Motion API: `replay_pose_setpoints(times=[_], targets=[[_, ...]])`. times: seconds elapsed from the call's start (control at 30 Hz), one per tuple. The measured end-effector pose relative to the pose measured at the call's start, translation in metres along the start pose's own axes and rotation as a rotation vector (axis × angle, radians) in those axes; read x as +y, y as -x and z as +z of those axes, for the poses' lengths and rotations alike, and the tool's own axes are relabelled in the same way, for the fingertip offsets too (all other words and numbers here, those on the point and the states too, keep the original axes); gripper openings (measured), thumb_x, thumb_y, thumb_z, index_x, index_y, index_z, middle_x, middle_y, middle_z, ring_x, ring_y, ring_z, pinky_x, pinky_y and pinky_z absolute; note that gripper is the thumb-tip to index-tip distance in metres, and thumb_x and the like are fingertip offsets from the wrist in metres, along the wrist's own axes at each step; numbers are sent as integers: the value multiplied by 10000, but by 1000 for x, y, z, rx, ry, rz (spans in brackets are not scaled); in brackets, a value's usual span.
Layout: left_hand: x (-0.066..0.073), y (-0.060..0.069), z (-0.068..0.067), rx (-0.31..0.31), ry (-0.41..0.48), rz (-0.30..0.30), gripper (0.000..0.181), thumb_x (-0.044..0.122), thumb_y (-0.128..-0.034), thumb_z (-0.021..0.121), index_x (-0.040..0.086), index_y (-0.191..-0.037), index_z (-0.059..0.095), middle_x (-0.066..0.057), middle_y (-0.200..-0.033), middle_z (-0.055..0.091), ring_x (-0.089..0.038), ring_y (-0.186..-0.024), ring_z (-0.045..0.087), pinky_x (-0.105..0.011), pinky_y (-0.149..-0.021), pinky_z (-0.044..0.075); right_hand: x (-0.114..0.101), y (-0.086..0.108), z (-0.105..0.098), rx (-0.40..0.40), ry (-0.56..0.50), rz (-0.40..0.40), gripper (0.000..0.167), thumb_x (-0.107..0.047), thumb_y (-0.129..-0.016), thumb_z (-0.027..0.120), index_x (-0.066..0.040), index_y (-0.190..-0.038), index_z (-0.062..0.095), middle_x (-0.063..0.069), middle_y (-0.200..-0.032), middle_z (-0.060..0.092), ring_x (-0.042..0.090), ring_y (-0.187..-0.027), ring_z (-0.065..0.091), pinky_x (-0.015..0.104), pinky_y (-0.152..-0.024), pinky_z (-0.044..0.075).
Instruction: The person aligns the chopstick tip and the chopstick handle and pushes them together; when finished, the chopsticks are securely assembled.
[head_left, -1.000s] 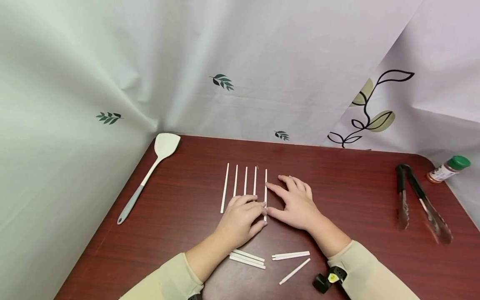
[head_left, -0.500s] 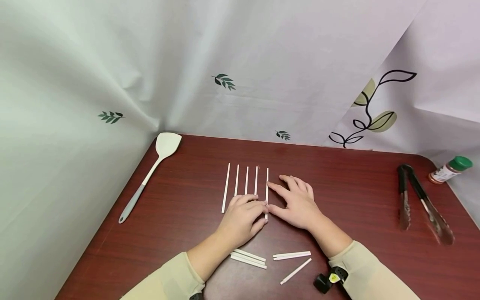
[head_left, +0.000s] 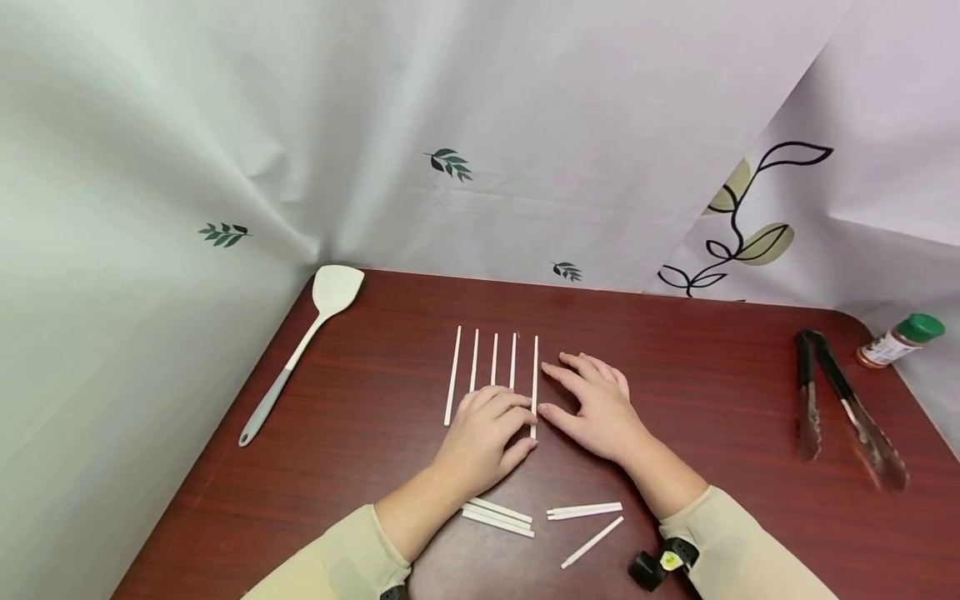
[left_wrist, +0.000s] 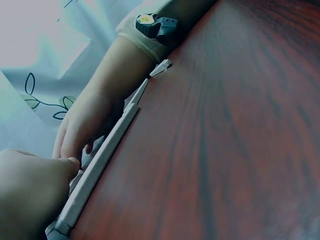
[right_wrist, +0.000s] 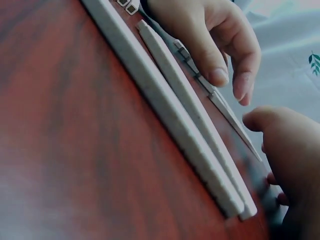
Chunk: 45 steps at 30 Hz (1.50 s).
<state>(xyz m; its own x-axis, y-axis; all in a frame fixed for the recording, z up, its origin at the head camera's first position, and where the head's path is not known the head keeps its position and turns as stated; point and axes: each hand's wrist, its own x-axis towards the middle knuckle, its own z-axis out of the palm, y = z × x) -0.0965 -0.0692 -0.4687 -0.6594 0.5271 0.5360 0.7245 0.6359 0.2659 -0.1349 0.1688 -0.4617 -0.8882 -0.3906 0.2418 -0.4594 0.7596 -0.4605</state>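
Several thin white sticks stand side by side in a row on the table, pointing away from me; the leftmost stick (head_left: 453, 375) and the rightmost stick (head_left: 536, 367) frame it. My left hand (head_left: 487, 433) lies palm down over the near ends of the middle sticks. Its fingertips reach the rightmost stick, but whether they touch it I cannot tell. In the right wrist view, the left thumb and fingers (right_wrist: 212, 45) are apart and pinch nothing. Just right of that stick, my right hand (head_left: 600, 408) is spread, its fingertips slightly clear of it.
Shorter white sticks (head_left: 497, 518) lie nearer me on the left, with more short sticks (head_left: 585, 511) and one angled stick (head_left: 592, 542) on the right. A white spatula (head_left: 330, 292) is at the far left. Tongs (head_left: 813, 383) and a green-capped jar (head_left: 892, 342) occupy the right side.
My right hand has drawn back slightly to the right, so its fingertips come off the rightmost stick. The left fingers have shifted a little; the sticks stay in place.
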Motion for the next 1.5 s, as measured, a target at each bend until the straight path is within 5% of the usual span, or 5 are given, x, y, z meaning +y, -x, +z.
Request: replay_pose_setpoints(times=[0.33,0.67,1.03,1.33,1.5], targets=[[7,8,-3,85,20,20,208,274,-873,836,224,-1069,787,47,-1119,664,-220,-1089,591,-442,-878,476,0,29,3,180,-206,-165,277,-143,-874,845,-109,-1146,808,99,-1246,725,325,-1241,614,620,-1047,378],[10,32,-14,55,125,105,192,212,-884,824,221,-1070,781,104,-985,626,-133,-959,568,-332,-863,483,-14,71,-1,180,-286,-268,261,-64,-852,854,-163,-1092,821,-11,-1148,740,237,-1152,647,204,-1067,416],[6,53,-33,-76,268,216,169,328,-897,835,257,-1047,805,178,-963,635,-8,-884,535,-187,-856,444,-16,93,-6,131,-287,-569,386,-250,-781,941,-208,-1142,810,0,-1248,698,269,-1179,616,304,-1098,365],[5,52,-36,-159,254,262,285,483,-830,874,316,-1045,791,197,-1014,604,7,-936,524,-193,-852,395,-14,96,-7,98,-240,-546,306,-229,-773,955,-341,-1036,846,-104,-1236,696,272,-1199,596,314,-1103,333],[8,52,-37,-192,263,208,176,386,-881,847,293,-1024,802,189,-998,614,-8,-936,540,-215,-838,401,-14,97,-7,103,-237,-522,265,-236,-790,948,-364,-996,841,-135,-1205,699,259,-1196,602,322,-1099,336]])
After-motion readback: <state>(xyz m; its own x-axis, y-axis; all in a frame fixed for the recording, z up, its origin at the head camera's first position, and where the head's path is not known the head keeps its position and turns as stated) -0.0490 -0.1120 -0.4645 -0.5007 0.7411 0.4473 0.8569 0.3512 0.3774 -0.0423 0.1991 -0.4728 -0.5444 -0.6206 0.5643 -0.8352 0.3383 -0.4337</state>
